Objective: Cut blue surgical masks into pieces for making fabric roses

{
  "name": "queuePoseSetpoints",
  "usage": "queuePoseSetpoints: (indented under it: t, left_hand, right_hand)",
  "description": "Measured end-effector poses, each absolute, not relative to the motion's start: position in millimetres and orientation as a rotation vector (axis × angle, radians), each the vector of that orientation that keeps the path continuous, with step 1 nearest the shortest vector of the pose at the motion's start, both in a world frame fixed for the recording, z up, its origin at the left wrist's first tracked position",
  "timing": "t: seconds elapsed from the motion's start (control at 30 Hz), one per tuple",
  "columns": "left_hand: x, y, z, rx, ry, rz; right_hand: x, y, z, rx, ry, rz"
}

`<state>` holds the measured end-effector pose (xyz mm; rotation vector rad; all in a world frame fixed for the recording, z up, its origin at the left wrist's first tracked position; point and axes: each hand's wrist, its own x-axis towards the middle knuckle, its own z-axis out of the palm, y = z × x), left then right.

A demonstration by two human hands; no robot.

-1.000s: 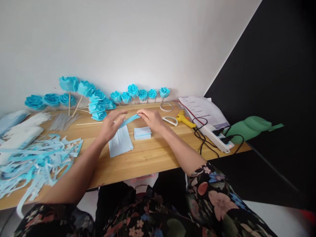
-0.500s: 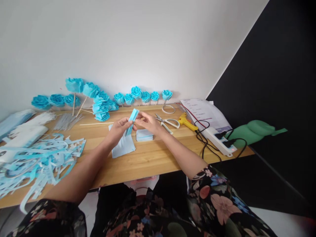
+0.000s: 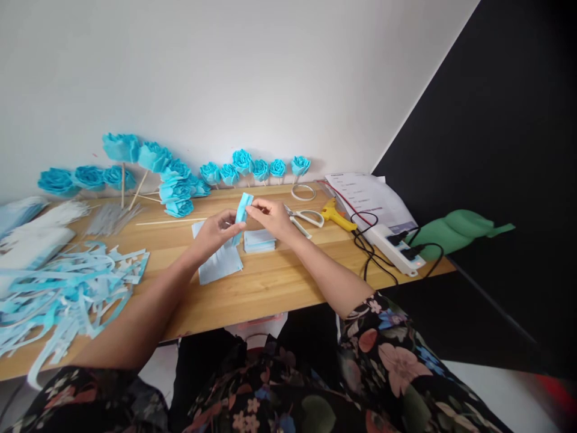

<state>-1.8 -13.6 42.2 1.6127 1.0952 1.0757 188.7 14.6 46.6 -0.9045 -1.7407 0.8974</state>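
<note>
Between my hands, above the wooden table, is a folded strip of blue fabric, held nearly upright. My left hand pinches it from the left, thumb in front. The fingertips of my right hand are closed at its right edge. Beneath my left hand lies a flat pale blue fabric sheet. A small stack of pale blue pieces sits just below my right hand. Scissors with white handles lie to the right of that hand, partly covered by it.
Blue fabric flowers on sticks line the wall. Fabric scraps heap at left, near clear thin sticks. At right are a tape roll, a yellow glue gun, papers, a corded power strip and a green object.
My view has shifted slightly, so the table things appear farther left. My fingers have shifted on the blue strip, which stays between both hands.
</note>
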Motion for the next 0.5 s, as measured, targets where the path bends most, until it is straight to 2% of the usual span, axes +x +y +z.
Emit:
queuePoseSetpoints:
  t: [0.1, 0.33, 0.5]
  left_hand:
    - [-0.3, -12.9, 42.1, 1.557, 1.171, 1.066]
    - [1.3, -11.6, 40.9, 1.083, 1.001, 1.266]
    - [3.2, -12.3, 44.0, 1.043, 0.96, 1.357]
  right_hand:
    - [188.7, 14.1, 46.3, -0.902, -1.765, 0.9]
    - [186.6, 16.7, 39.1, -0.88, -1.774, 1.046]
    - [182.3, 14.1, 36.2, -0.898, -1.844, 1.133]
